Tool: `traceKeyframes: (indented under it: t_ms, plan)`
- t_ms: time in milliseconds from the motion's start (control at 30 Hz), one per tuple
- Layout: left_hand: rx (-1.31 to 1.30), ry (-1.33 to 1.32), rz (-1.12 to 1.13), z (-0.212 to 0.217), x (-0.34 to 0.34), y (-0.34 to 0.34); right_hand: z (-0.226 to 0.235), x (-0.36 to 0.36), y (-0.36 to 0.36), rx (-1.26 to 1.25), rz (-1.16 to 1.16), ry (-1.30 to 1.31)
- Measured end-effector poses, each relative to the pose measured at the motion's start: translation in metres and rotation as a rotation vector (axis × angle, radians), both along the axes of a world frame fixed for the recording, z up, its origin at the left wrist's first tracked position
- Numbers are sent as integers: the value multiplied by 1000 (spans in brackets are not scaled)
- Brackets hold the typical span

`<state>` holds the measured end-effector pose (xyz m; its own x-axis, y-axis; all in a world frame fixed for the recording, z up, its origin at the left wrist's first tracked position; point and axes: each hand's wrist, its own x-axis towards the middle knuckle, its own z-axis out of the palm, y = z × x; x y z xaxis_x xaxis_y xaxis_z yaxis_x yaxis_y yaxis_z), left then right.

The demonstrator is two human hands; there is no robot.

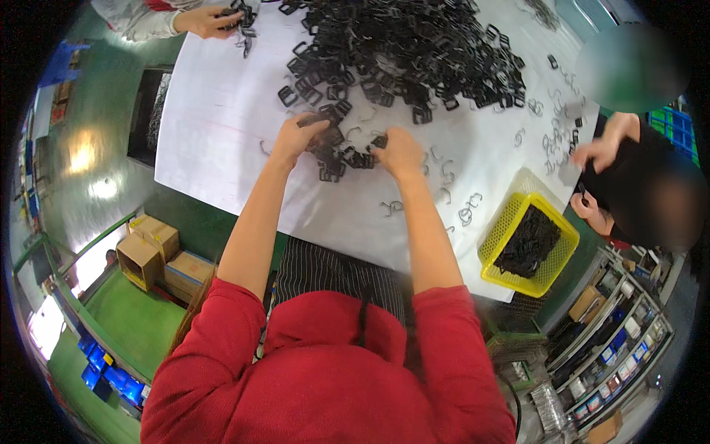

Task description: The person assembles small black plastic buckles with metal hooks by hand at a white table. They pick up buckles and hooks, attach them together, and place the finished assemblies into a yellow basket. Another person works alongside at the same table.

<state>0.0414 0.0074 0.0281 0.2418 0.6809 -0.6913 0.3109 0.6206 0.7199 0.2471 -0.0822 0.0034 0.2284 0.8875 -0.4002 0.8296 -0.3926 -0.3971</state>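
Note:
Over the white table, my left hand is closed around a few black plastic buckle-like frames, partly blurred. My right hand pinches a small black plastic buckle between thumb and fingers. Between the two hands lies a small cluster of the same black buckles. Beyond them spreads a large heap of black buckles. Thin curled grey scraps lie loose to the right of my right hand.
A yellow basket holding black pieces stands at the table's right edge. Co-workers' hands work at the far left and right. Cardboard boxes sit on the floor at left; a shelf rack stands at lower right.

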Motion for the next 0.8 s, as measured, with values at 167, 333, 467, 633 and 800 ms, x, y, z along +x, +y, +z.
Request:
traceKeyframes:
  t_ms: [167,333,467,633,800]
  plan:
    - [-2,46,41,-2,55,-46,9,22,-47,0,-289,44]
    - [-38,-190,-284,20,190,-134,52,123,-181,192,-704,80]
    - [123,-376,-523,51,307,-216,109,210,-266,166,-833,-302]
    - [532,-381,-417,69,304,-207,121,227,-260,283,-744,-616]
    - [708,64,-45,12,169,-112,71,134,-142,516,-366,-189]
